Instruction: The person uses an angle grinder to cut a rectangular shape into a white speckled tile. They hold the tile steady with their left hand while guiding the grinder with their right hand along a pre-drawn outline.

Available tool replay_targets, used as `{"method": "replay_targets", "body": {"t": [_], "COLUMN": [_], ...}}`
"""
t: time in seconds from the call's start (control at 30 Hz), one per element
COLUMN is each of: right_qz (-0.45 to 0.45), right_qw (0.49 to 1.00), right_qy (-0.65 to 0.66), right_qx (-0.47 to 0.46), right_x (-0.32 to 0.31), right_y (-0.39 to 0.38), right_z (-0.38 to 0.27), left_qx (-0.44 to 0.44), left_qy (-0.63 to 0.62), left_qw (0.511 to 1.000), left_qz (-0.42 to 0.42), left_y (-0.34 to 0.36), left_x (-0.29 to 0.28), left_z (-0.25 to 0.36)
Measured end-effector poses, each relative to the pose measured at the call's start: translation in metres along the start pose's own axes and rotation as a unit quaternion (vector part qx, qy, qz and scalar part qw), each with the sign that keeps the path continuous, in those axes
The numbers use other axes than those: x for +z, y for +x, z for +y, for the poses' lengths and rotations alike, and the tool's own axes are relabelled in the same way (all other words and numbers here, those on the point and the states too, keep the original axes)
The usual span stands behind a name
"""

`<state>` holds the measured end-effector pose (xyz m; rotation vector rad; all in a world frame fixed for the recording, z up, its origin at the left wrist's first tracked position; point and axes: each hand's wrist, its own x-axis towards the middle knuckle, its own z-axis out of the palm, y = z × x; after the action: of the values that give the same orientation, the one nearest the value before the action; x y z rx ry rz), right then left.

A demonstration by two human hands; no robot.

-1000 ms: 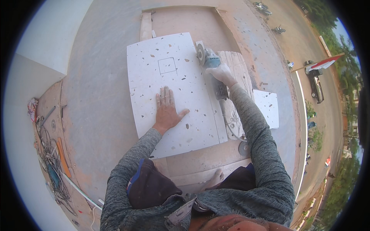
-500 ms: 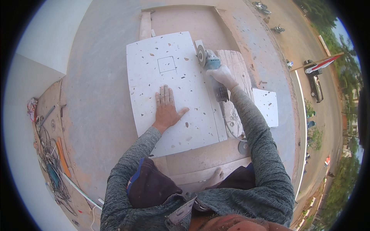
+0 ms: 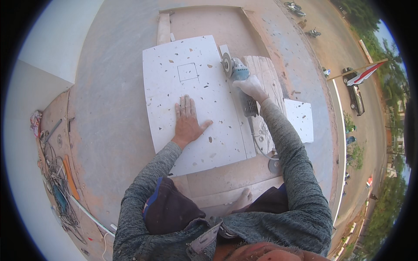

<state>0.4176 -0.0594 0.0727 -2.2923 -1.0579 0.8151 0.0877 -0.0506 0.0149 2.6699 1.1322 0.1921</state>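
A large white tile [image 3: 170, 100] with dark and tan flecks lies before me, a small square outlined on its far part. My left hand [image 3: 188, 122] rests flat on it, fingers stretched out and thumb spread. With my right hand [image 3: 251, 88], dusty white, I grip an angle grinder [image 3: 240, 71] that has a blue-green head and a grey body. Its round disc [image 3: 227, 65] stands on edge by the tile's right side. Whether the disc touches the tile, or spins, I cannot tell. The grinder's cord [image 3: 257, 147] runs back toward my right forearm.
A scarred wooden board [image 3: 266, 78] lies right of the tile, with a smaller flecked tile piece [image 3: 299, 120] beyond it. A loose disc [image 3: 274, 165] lies near my right forearm. Tangled cables [image 3: 61, 187] lie at far left by a white wall [image 3: 35, 117]. A road [image 3: 335, 56] runs along the right.
Almost nothing differs. My left hand stays pressed on the tile, and the grinder in my right hand keeps nearly the same place; the whole view has shifted very slightly.
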Motion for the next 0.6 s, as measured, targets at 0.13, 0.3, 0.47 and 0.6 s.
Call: {"method": "replay_targets", "body": {"t": [0.13,0.3,0.47,0.6], "right_qz": [0.004,0.0,-0.002,-0.006], "right_qw": [1.0,1.0,1.0,1.0], "right_qy": [0.01,0.015,-0.002,0.005], "right_qx": [-0.016,-0.017,-0.013,0.0], "right_x": [-0.002,-0.005,-0.007,-0.004], "right_y": [-0.009,-0.018,-0.024,-0.018], "right_z": [-0.003,-0.007,-0.01,0.005], "left_qx": [-0.001,0.003,0.001,0.005], "left_qy": [-0.009,-0.002,0.001,0.001], "left_qw": [1.0,1.0,1.0,1.0], "left_qz": [-0.002,0.002,0.002,0.007], "left_y": [0.0,0.0,0.0,0.001], "left_x": [0.0,0.002,0.001,0.0], "left_z": [-0.001,-0.001,-0.001,0.002]}}
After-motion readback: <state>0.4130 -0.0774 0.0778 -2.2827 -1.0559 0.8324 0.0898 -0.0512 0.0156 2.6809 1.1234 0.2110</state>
